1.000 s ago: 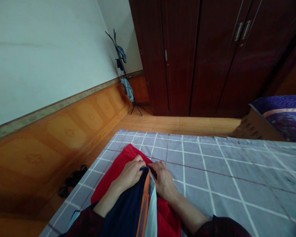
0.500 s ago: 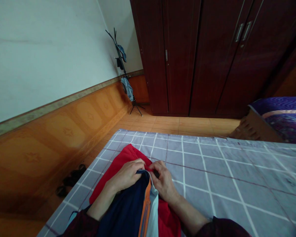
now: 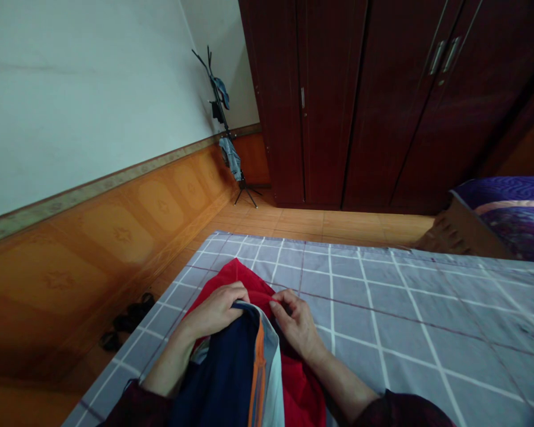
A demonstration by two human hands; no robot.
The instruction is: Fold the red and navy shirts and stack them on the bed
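My left hand (image 3: 216,308) is closed on the top edge of a navy jacket (image 3: 225,370), its thumb tucked under the fabric. An orange zip strip (image 3: 257,367) and a pale band of cloth (image 3: 273,356) run down the jacket's right side. Red fabric (image 3: 234,274) spreads behind and beneath it; whether it belongs to the same garment I cannot tell. My right hand (image 3: 296,323) pinches the red fabric between thumb and fingers, just right of the jacket's opening. The cloth lies on a grey checked bedspread (image 3: 365,320).
Dark shoes (image 3: 127,320) stand on the floor at the left. A black coat stand (image 3: 220,110) with hanging items is in the far corner, beside a dark red wardrobe (image 3: 324,118). Purple bedding (image 3: 511,219) is at the right.
My left hand has shifted left with the navy edge, widening the gap between my hands. More red fabric shows between them. My right hand has hardly moved.
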